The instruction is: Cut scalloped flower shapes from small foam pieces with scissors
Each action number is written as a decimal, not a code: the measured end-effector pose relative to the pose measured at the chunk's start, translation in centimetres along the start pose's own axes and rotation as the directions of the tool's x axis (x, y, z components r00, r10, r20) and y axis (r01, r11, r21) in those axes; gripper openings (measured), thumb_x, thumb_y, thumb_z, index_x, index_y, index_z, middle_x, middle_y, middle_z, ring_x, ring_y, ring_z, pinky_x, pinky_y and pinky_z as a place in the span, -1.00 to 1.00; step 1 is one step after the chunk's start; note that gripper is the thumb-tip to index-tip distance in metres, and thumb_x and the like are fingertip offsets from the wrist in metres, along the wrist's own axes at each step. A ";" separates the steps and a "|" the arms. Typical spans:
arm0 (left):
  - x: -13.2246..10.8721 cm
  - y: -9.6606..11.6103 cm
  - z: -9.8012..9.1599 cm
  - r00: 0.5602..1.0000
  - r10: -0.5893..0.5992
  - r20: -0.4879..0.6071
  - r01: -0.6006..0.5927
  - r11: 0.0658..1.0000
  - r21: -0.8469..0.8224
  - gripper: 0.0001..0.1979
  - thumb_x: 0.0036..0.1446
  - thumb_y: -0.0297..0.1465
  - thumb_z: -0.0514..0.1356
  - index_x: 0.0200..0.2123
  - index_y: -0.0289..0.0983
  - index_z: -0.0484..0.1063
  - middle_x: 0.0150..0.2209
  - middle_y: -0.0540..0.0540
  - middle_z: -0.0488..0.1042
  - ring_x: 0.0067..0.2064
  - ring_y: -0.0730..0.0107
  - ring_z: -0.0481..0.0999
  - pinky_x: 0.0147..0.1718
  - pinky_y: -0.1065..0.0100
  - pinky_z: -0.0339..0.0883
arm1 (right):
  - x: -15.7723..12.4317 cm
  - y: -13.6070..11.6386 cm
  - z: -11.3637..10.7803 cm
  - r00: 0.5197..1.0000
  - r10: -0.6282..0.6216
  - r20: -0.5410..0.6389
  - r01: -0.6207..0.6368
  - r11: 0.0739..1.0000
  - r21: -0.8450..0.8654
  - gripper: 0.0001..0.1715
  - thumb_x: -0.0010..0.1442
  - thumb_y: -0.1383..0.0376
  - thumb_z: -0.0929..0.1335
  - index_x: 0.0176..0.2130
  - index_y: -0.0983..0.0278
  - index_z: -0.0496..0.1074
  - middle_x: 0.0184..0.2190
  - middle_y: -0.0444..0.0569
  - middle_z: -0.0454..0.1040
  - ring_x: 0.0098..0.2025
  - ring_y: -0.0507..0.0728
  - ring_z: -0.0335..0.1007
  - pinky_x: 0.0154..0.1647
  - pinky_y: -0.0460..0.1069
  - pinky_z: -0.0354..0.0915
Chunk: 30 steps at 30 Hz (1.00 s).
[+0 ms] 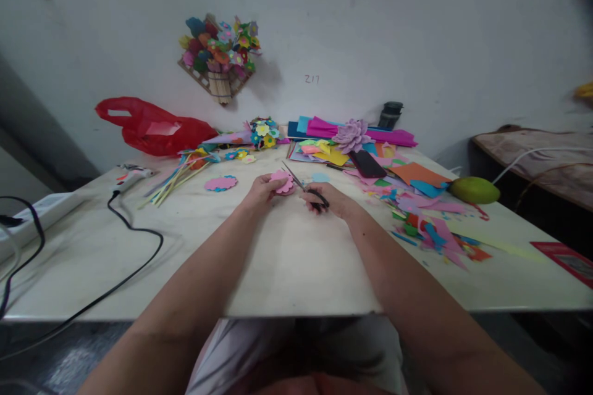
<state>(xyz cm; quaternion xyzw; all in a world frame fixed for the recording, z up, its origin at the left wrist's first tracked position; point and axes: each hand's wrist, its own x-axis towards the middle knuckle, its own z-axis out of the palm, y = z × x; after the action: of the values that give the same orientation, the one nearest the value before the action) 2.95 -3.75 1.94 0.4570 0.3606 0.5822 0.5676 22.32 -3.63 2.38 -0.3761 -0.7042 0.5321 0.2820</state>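
Note:
Pinched in my left hand (265, 190) is a pink scalloped foam flower cutout (283, 182). My right hand (328, 196) is closed round the dark handles of a pair of scissors (293, 174), whose blades point up and left close to the cutout's right edge. Whether the blades touch the cutout I cannot tell. Left of my hands, a pink oval piece with blue scalloped edging (220, 183) lies flat on the white table (296, 265). A small light-blue piece (320, 178) lies just behind my right hand.
A glue gun (133, 178) with a trailing black cord lies left, near thin strips (178, 182) and a red plastic bag (155, 129). Colored scraps (435, 231), a dark phone (367, 164), a green fruit (475, 190) and a lilac flower (352, 135) occupy the right side.

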 end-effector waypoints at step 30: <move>0.1 -0.2 -0.2 1.000 -0.003 -0.013 0.003 1.000 -0.016 -0.73 -0.33 -0.40 0.44 -0.48 -0.41 0.54 -0.47 -0.17 0.55 -0.44 0.34 0.51 -0.35 0.34 0.38 | 0.2 -0.3 0.4 0.998 0.041 -0.042 -0.040 0.999 0.012 -0.73 0.02 0.17 0.41 -0.46 0.30 0.31 -0.70 -0.22 0.28 -0.73 -0.10 0.14 -0.78 -0.18 -0.07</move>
<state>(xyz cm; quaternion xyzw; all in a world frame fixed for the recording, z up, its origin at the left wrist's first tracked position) 2.86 -3.64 1.74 0.4481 0.3601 0.5871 0.5699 21.87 -3.69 2.52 -0.3998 -0.6872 0.5338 0.2881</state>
